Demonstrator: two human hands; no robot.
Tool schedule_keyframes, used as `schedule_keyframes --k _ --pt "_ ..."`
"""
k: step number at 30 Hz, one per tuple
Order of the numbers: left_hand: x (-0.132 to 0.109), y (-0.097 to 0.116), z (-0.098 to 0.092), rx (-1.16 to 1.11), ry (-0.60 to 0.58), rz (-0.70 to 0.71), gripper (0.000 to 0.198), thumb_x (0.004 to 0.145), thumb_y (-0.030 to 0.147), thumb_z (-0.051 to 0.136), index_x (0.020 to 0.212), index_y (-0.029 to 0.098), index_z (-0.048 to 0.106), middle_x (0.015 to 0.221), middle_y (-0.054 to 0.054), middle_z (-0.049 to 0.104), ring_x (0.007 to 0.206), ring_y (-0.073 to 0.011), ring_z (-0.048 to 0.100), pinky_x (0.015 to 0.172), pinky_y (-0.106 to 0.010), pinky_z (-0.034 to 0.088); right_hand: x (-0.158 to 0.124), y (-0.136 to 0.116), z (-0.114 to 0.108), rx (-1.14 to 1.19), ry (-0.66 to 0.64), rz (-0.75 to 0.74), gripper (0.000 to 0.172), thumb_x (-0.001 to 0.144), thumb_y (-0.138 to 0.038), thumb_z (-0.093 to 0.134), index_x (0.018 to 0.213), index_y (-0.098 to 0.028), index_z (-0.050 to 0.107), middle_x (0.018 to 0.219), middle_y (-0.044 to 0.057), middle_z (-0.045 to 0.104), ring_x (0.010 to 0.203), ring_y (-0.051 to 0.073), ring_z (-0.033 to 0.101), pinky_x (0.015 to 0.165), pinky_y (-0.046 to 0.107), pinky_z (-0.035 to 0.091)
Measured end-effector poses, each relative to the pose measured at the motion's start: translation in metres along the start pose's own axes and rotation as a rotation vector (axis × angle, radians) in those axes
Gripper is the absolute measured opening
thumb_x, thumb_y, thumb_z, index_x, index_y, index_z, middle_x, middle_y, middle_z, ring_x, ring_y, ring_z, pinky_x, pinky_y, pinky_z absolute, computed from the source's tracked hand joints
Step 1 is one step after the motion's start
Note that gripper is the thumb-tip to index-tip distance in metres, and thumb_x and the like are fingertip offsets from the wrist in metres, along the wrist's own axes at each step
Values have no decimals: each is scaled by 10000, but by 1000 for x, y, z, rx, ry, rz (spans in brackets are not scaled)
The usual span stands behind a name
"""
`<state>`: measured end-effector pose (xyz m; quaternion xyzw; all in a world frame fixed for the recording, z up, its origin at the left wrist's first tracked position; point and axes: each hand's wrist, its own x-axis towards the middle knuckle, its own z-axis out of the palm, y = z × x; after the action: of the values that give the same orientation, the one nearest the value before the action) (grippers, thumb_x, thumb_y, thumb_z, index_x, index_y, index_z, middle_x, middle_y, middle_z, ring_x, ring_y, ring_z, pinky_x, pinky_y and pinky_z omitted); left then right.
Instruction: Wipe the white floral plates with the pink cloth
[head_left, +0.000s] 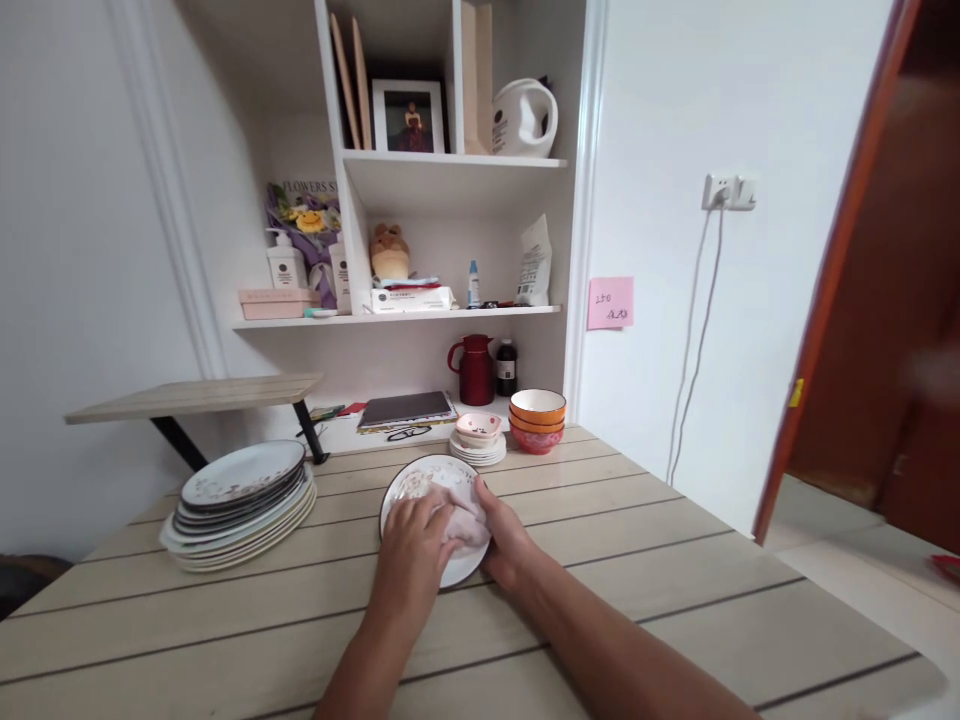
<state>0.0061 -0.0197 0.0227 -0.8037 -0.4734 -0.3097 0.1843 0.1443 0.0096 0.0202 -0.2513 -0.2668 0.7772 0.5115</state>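
Observation:
A white plate point(459, 574) with a dark rim and a brown floral pattern is tilted toward me above the middle of the table. My right hand point(504, 535) grips its right edge, thumb on the front and fingers behind. On the plate's face, my left hand point(415, 540) presses a pale pinkish cloth point(466, 522), its fingers bent over the bunched fabric. Part of the plate is covered by the cloth and the left hand. Whether the lower edge touches the table cannot be made out.
A stack of plates point(244, 505) stands at the left, by a small raised shelf point(199, 392). Behind the held plate are small dishes point(478, 445) and stacked bowls point(537, 425). A red jug point(476, 372), glasses point(409, 433) and a dark laptop-like slab point(406, 408) lie farther back.

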Motion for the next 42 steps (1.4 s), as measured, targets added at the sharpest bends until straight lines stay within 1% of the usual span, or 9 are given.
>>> schedule_keyframes --k 4,7,11,14,18,24,31,37,42 --pt "0 -3 -4 46 37 -62 352 781 218 716 1125 264 662 1143 -61 655 1075 -265 572 1027 -484 395 -8 5 7 -154 20 34 523 863 -549 556 1127 -108 655 924 120 756 811 238 709 787 352 522" --pt "0 -5 -7 98 52 -166 371 796 224 704 1159 271 650 1162 -65 644 1072 -261 562 1021 -473 378 -10 6 10 -203 59 29 528 840 -563 582 1142 -134 649 913 111 760 777 237 708 754 356 525" --pt "-3 -12 -9 204 60 -364 348 833 263 658 1181 247 645 1158 -88 646 1054 -281 560 996 -489 366 -6 6 9 -149 155 2 494 859 -527 563 1126 -121 653 938 124 761 823 239 713 806 367 532" --pt "-6 -17 -9 243 5 -417 286 850 269 625 1131 229 666 1161 -94 644 1024 -278 571 988 -491 355 1 5 5 -64 233 -28 452 874 -475 563 1144 -121 639 984 124 757 867 228 712 850 357 532" --pt "-6 -15 -7 179 -106 -353 278 844 257 618 1114 225 676 1174 -92 638 1045 -276 564 929 -422 398 6 -2 1 85 244 -29 455 909 -459 508 1218 -137 593 1036 112 747 911 230 707 865 371 535" --pt "-3 -1 -2 -4 -225 -201 335 816 181 618 1145 220 669 1163 -91 637 1066 -268 571 915 -390 434 6 -7 -1 150 97 7 540 947 -474 400 1259 -63 561 1092 163 721 972 251 694 883 378 519" --pt "-5 -9 -2 -62 -149 -213 369 801 202 643 1166 256 636 1155 -60 615 1083 -249 561 930 -382 423 9 9 -2 21 98 -30 518 890 -487 517 1194 -79 613 994 148 744 892 249 701 862 373 517" --pt "-4 -10 -2 93 -44 -354 369 806 283 668 1173 264 639 1157 -89 599 1067 -271 559 953 -440 395 3 9 4 -49 142 -54 466 877 -450 556 1199 -117 605 974 120 755 808 231 706 825 374 527" --pt "-4 -13 -3 248 77 -434 361 790 348 693 1137 254 660 1314 -145 511 1178 -322 487 994 -517 354 -4 5 13 -77 218 -37 443 886 -433 548 1224 -149 590 938 102 762 798 230 712 828 382 531"
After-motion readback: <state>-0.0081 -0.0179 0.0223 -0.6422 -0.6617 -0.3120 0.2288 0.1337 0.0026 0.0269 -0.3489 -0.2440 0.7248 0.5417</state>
